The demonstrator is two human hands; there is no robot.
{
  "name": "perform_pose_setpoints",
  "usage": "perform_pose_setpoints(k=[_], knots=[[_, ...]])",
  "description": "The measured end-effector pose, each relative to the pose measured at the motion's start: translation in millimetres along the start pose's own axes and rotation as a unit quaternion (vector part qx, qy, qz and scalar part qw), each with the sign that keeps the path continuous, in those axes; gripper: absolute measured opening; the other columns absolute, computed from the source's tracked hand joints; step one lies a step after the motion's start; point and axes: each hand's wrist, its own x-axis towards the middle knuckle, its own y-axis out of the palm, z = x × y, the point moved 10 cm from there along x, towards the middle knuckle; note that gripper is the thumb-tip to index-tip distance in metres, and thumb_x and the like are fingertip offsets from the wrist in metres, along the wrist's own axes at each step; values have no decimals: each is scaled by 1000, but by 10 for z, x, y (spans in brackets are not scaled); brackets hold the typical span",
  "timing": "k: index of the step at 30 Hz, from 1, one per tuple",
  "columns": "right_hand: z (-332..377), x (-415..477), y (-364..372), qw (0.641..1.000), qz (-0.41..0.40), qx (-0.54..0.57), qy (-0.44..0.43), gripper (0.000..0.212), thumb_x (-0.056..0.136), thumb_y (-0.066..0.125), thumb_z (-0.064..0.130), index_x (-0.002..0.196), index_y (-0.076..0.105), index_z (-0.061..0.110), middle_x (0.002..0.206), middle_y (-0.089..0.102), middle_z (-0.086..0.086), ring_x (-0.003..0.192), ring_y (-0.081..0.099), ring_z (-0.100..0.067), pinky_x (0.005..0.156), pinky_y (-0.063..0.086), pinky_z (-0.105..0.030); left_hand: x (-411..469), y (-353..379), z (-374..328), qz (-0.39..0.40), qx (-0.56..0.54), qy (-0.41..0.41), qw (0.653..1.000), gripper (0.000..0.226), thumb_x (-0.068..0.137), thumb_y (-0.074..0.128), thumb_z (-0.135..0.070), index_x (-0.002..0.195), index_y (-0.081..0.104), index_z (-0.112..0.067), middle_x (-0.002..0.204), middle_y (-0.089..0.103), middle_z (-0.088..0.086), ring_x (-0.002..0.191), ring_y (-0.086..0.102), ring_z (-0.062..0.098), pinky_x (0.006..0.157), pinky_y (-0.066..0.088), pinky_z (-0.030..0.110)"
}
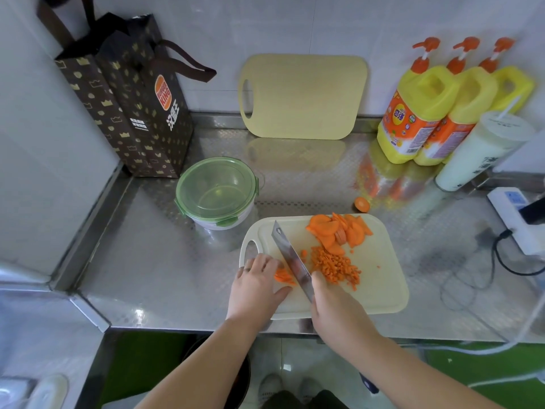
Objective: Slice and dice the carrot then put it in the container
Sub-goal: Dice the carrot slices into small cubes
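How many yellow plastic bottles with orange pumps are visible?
3, in a row at the back right by the wall: left bottle, middle bottle, right bottle, partly hidden behind it.

"BURGER KING" and "汉堡王" on the brown paper bag (141,113)

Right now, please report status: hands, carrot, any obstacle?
Right hand grips knife, left hand holds carrot strips. Diced pile, slices on board. Lid on container, in the way.
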Motion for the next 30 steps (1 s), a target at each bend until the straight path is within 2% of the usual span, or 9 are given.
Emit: perform_pose_setpoints(k=[3, 9, 15, 19, 22, 25, 28, 30], knots=[[-23, 10, -9, 1000, 2, 9, 7, 42, 100, 36, 15, 141, 26, 15, 83, 44, 5, 72, 46, -14, 46, 26, -18, 23, 25, -79, -3, 37, -5, 999, 43, 87, 55, -49, 122, 46, -26, 126, 41, -9, 122, 39, 15, 102, 29, 26], [-55, 13, -46, 1000, 2, 18, 16, 42, 100, 36, 16, 141, 27, 15, 85, 44, 6, 72, 47, -11, 47, 27, -17, 93, 73, -83, 1, 1, -52, 999, 39, 84, 53, -37, 120, 45, -25, 127, 44, -7, 122, 40, 18, 103, 30, 29], [-41, 12, -23, 1000, 3, 2, 10, 35, 99, 36, 15, 134, 32, 16, 80, 45, 5, 67, 47, -14, 46, 26, -18, 54, 26, 11, -9, -39, -55, 998, 43, 85, 55, -41, 125, 46, -26, 129, 44, -11, 123, 40, 14, 101, 30, 26], [6, 0, 14, 1000, 6, -22, -11, 45, 99, 37, 13, 142, 24, 14, 89, 56, 1, 67, 48, -15, 45, 25, -17, 9, -15, 147, -17, -57, -41, 997, 36, 88, 58, -41, 118, 53, -23, 121, 53, -10, 115, 48, 13, 93, 34, 24], [64, -8, 35, 999, 12, -43, -29, 49, 99, 38, 12, 144, 21, 14, 103, 62, -1, 77, 58, -16, 47, 26, -17, -1, -10, 167, -22, -58, -32, 998, 27, 89, 58, -41, 108, 60, -23, 110, 60, -9, 103, 55, 15, 83, 38, 23], [116, -8, 41, 997, 21, -66, -40, 52, 99, 38, 11, 147, 19, 13, 114, 61, -2, 89, 62, -16, 59, 35, -21, 4, 27, 144, -15, -56, -20, 998, 24, 92, 54, -41, 107, 62, -24, 107, 61, -10, 98, 57, 14, 81, 39, 21], [111, 11, 76, 995, 34, -85, -36, 56, 97, 43, 9, 146, 18, 11, 111, 61, -2, 79, 58, -17, 54, 35, -21, 21, 30, 148, -22, -53, -16, 998, 22, 93, 54, -40, 106, 63, -24, 105, 62, -10, 98, 58, 13, 80, 41, 21], [103, 19, 110, 994, 50, -96, -31, 58, 96, 46, 10, 146, 17, 11, 109, 61, -3, 70, 48, -15, 46, 26, -19, 36, 48, 149, -18, -46, -15, 999, 21, 93, 55, -39, 105, 63, -24, 103, 62, -10, 97, 58, 14, 79, 43, 22]])
